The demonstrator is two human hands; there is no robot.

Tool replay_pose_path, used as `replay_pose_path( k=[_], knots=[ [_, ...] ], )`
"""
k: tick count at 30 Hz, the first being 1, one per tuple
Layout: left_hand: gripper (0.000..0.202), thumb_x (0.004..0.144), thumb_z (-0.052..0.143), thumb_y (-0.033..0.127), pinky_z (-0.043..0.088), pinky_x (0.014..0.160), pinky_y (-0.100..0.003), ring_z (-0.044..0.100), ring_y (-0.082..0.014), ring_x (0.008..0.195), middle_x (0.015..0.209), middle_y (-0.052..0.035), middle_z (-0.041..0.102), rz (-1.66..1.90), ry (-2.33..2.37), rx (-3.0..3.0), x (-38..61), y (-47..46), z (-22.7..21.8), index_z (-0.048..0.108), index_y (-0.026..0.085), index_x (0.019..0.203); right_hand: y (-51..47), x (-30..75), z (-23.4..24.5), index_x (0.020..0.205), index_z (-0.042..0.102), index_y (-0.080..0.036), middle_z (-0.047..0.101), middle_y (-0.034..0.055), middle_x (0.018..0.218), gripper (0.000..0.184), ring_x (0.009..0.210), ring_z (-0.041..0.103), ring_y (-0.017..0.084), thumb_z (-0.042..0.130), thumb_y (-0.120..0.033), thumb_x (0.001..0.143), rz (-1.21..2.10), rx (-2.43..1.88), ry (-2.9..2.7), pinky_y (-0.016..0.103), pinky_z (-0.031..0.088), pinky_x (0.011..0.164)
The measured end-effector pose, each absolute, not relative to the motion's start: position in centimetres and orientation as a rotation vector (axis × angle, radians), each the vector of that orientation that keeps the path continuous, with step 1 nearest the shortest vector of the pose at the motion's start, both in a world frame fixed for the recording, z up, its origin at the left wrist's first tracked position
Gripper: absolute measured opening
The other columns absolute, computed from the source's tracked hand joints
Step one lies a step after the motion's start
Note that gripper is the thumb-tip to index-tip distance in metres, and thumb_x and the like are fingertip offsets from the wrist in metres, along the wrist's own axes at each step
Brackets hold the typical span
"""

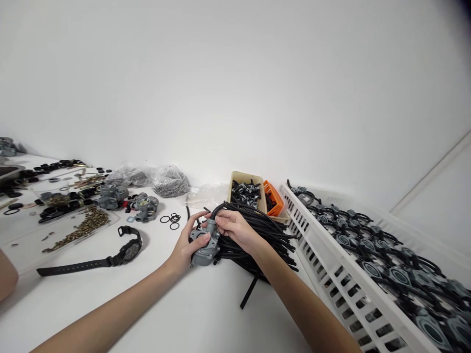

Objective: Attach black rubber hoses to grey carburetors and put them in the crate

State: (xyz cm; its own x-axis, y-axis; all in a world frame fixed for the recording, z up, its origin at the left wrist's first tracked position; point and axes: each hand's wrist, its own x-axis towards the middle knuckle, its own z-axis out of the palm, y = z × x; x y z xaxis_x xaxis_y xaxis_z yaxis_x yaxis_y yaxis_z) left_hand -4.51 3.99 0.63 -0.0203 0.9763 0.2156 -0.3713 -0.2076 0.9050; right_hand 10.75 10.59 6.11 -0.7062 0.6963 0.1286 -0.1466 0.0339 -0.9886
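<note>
From where I stand, the person works over a white desk [217, 314], both arms reaching in from the near side. The left hand [184, 249] has its fingers wrapped round a grey metal carb [206, 254], thumb across the front of the body. The carb is held up at the middle of the desk, just left of a heap of black hoses [267, 230]. The right hand [240, 231] has thumb and fingers pinched at a bent black hose [220, 208] on top of the carb; the exact contact is partly hidden.

The heap fans out to the right, and one loose hose [249, 292] sticks out on its near side. On the far side of it stand a cream bin [231, 189] of small black and grey parts and, to its right, an orange basket [278, 200], tilted. Farther right a long white crate [320, 250] holds rows of carbs with black hoses.

On the left, a black watch [131, 251] lies strap outstretched. Beyond it are a few black rings [174, 226] and two more carbs [146, 207], with clear bags [170, 181] of dark parts against the wall [206, 88]. Brass fittings [83, 225] are spread in a shallow clear tray [31, 264] left of those.
</note>
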Motion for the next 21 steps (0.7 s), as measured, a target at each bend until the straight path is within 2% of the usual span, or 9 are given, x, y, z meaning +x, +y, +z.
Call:
replay_pose_path(
  k=[4, 10, 13, 17, 21],
  knots=[
    [0.078, 0.066, 0.079, 0.049, 0.046, 0.065, -0.028, 0.061, -0.0169, 0.073, 0.094, -0.0045, 0.064, 1.502, 0.792, 1.074, -4.5, 3.9, 0.8, 0.043, 0.023, 0.129, 10.3, 10.6, 6.1, 0.096, 0.071, -0.017, 0.071, 0.0044, 0.077, 0.044, 0.062, 0.052, 0.013, 0.077, -0.052, 0.070, 1.746, -0.581, -1.654, 0.026, 0.027, 0.055],
    [0.076, 0.066, 0.079, 0.050, 0.045, 0.068, -0.028, 0.061, -0.0180, 0.076, 0.092, -0.0033, 0.063, 1.502, 0.813, 1.088, -4.5, 3.8, 0.7, 0.045, 0.024, 0.129, 10.4, 10.4, 6.0, 0.091, 0.067, -0.016, 0.072, 0.0035, 0.073, 0.046, 0.060, 0.058, 0.013, 0.082, -0.050, 0.064, 1.772, -0.614, -1.618, 0.024, 0.030, 0.054],
    [0.077, 0.065, 0.079, 0.050, 0.045, 0.069, -0.029, 0.060, -0.0183, 0.076, 0.093, -0.0036, 0.063, 1.500, 0.831, 1.103, -4.6, 3.9, 0.6, 0.045, 0.025, 0.130, 10.3, 10.3, 6.1, 0.087, 0.063, -0.017, 0.073, 0.0029, 0.072, 0.044, 0.061, 0.061, 0.014, 0.084, -0.046, 0.062, 1.757, -0.647, -1.597, 0.023, 0.034, 0.054],
    [0.077, 0.065, 0.078, 0.051, 0.044, 0.070, -0.029, 0.059, -0.0178, 0.076, 0.090, -0.0027, 0.062, 1.497, 0.871, 1.132, -4.6, 3.9, 0.7, 0.045, 0.025, 0.130, 9.8, 10.1, 6.5, 0.083, 0.059, -0.017, 0.073, 0.0015, 0.069, 0.041, 0.065, 0.065, 0.015, 0.085, -0.041, 0.062, 1.766, -0.663, -1.566, 0.025, 0.044, 0.062],
    [0.075, 0.067, 0.077, 0.051, 0.044, 0.073, -0.029, 0.057, -0.0185, 0.081, 0.090, -0.0026, 0.061, 1.506, 0.883, 1.170, -4.6, 3.7, 0.8, 0.045, 0.025, 0.130, 9.3, 10.0, 6.9, 0.097, 0.064, -0.019, 0.072, -0.0005, 0.067, 0.047, 0.066, 0.067, 0.015, 0.086, -0.039, 0.061, 1.756, -0.680, -1.553, 0.028, 0.048, 0.068]
  ],
)
